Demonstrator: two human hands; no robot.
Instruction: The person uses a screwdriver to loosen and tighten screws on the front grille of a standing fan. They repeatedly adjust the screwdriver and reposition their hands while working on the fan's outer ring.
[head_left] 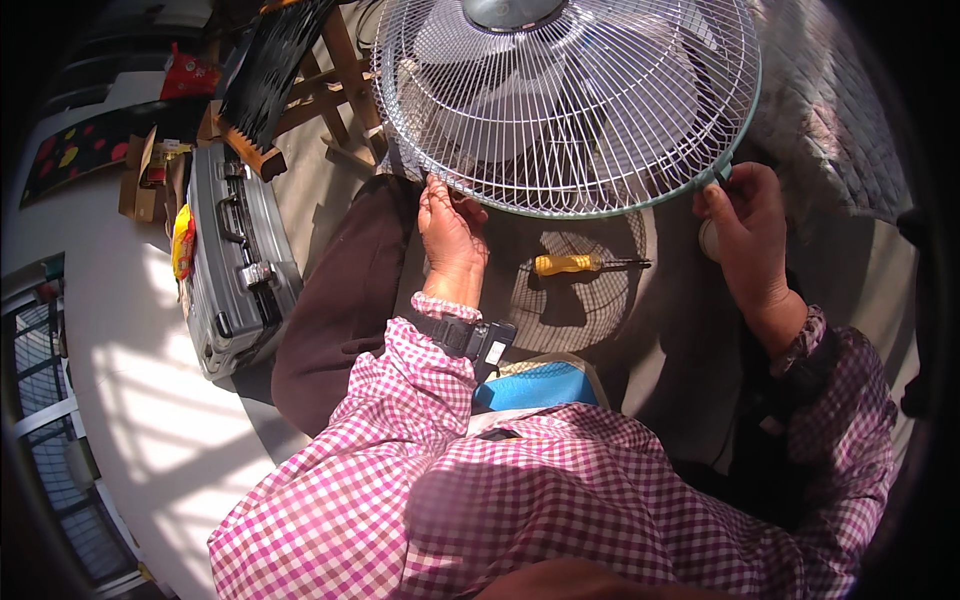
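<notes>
Downward fisheye from head height

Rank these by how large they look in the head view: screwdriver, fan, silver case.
Largest to smallest:
1. Fan, though the top edge cuts it off
2. Silver case
3. Screwdriver

Fan (570, 110) right of case (212, 270), behind screwdriver (580, 264)

We list: fan (566, 112), whitish wires, green rim; screwdriver (568, 264), yellow handle, dark shaft; shirt (540, 480), magenta-and-white check; trousers (340, 290), dark brown; case (222, 285), silver-grey, black trim. We add: pad (540, 388), blue; packet (188, 74), red; panel (95, 148), black, red and yellow spots; cloth (835, 115), pale grey, quilted pattern.
</notes>
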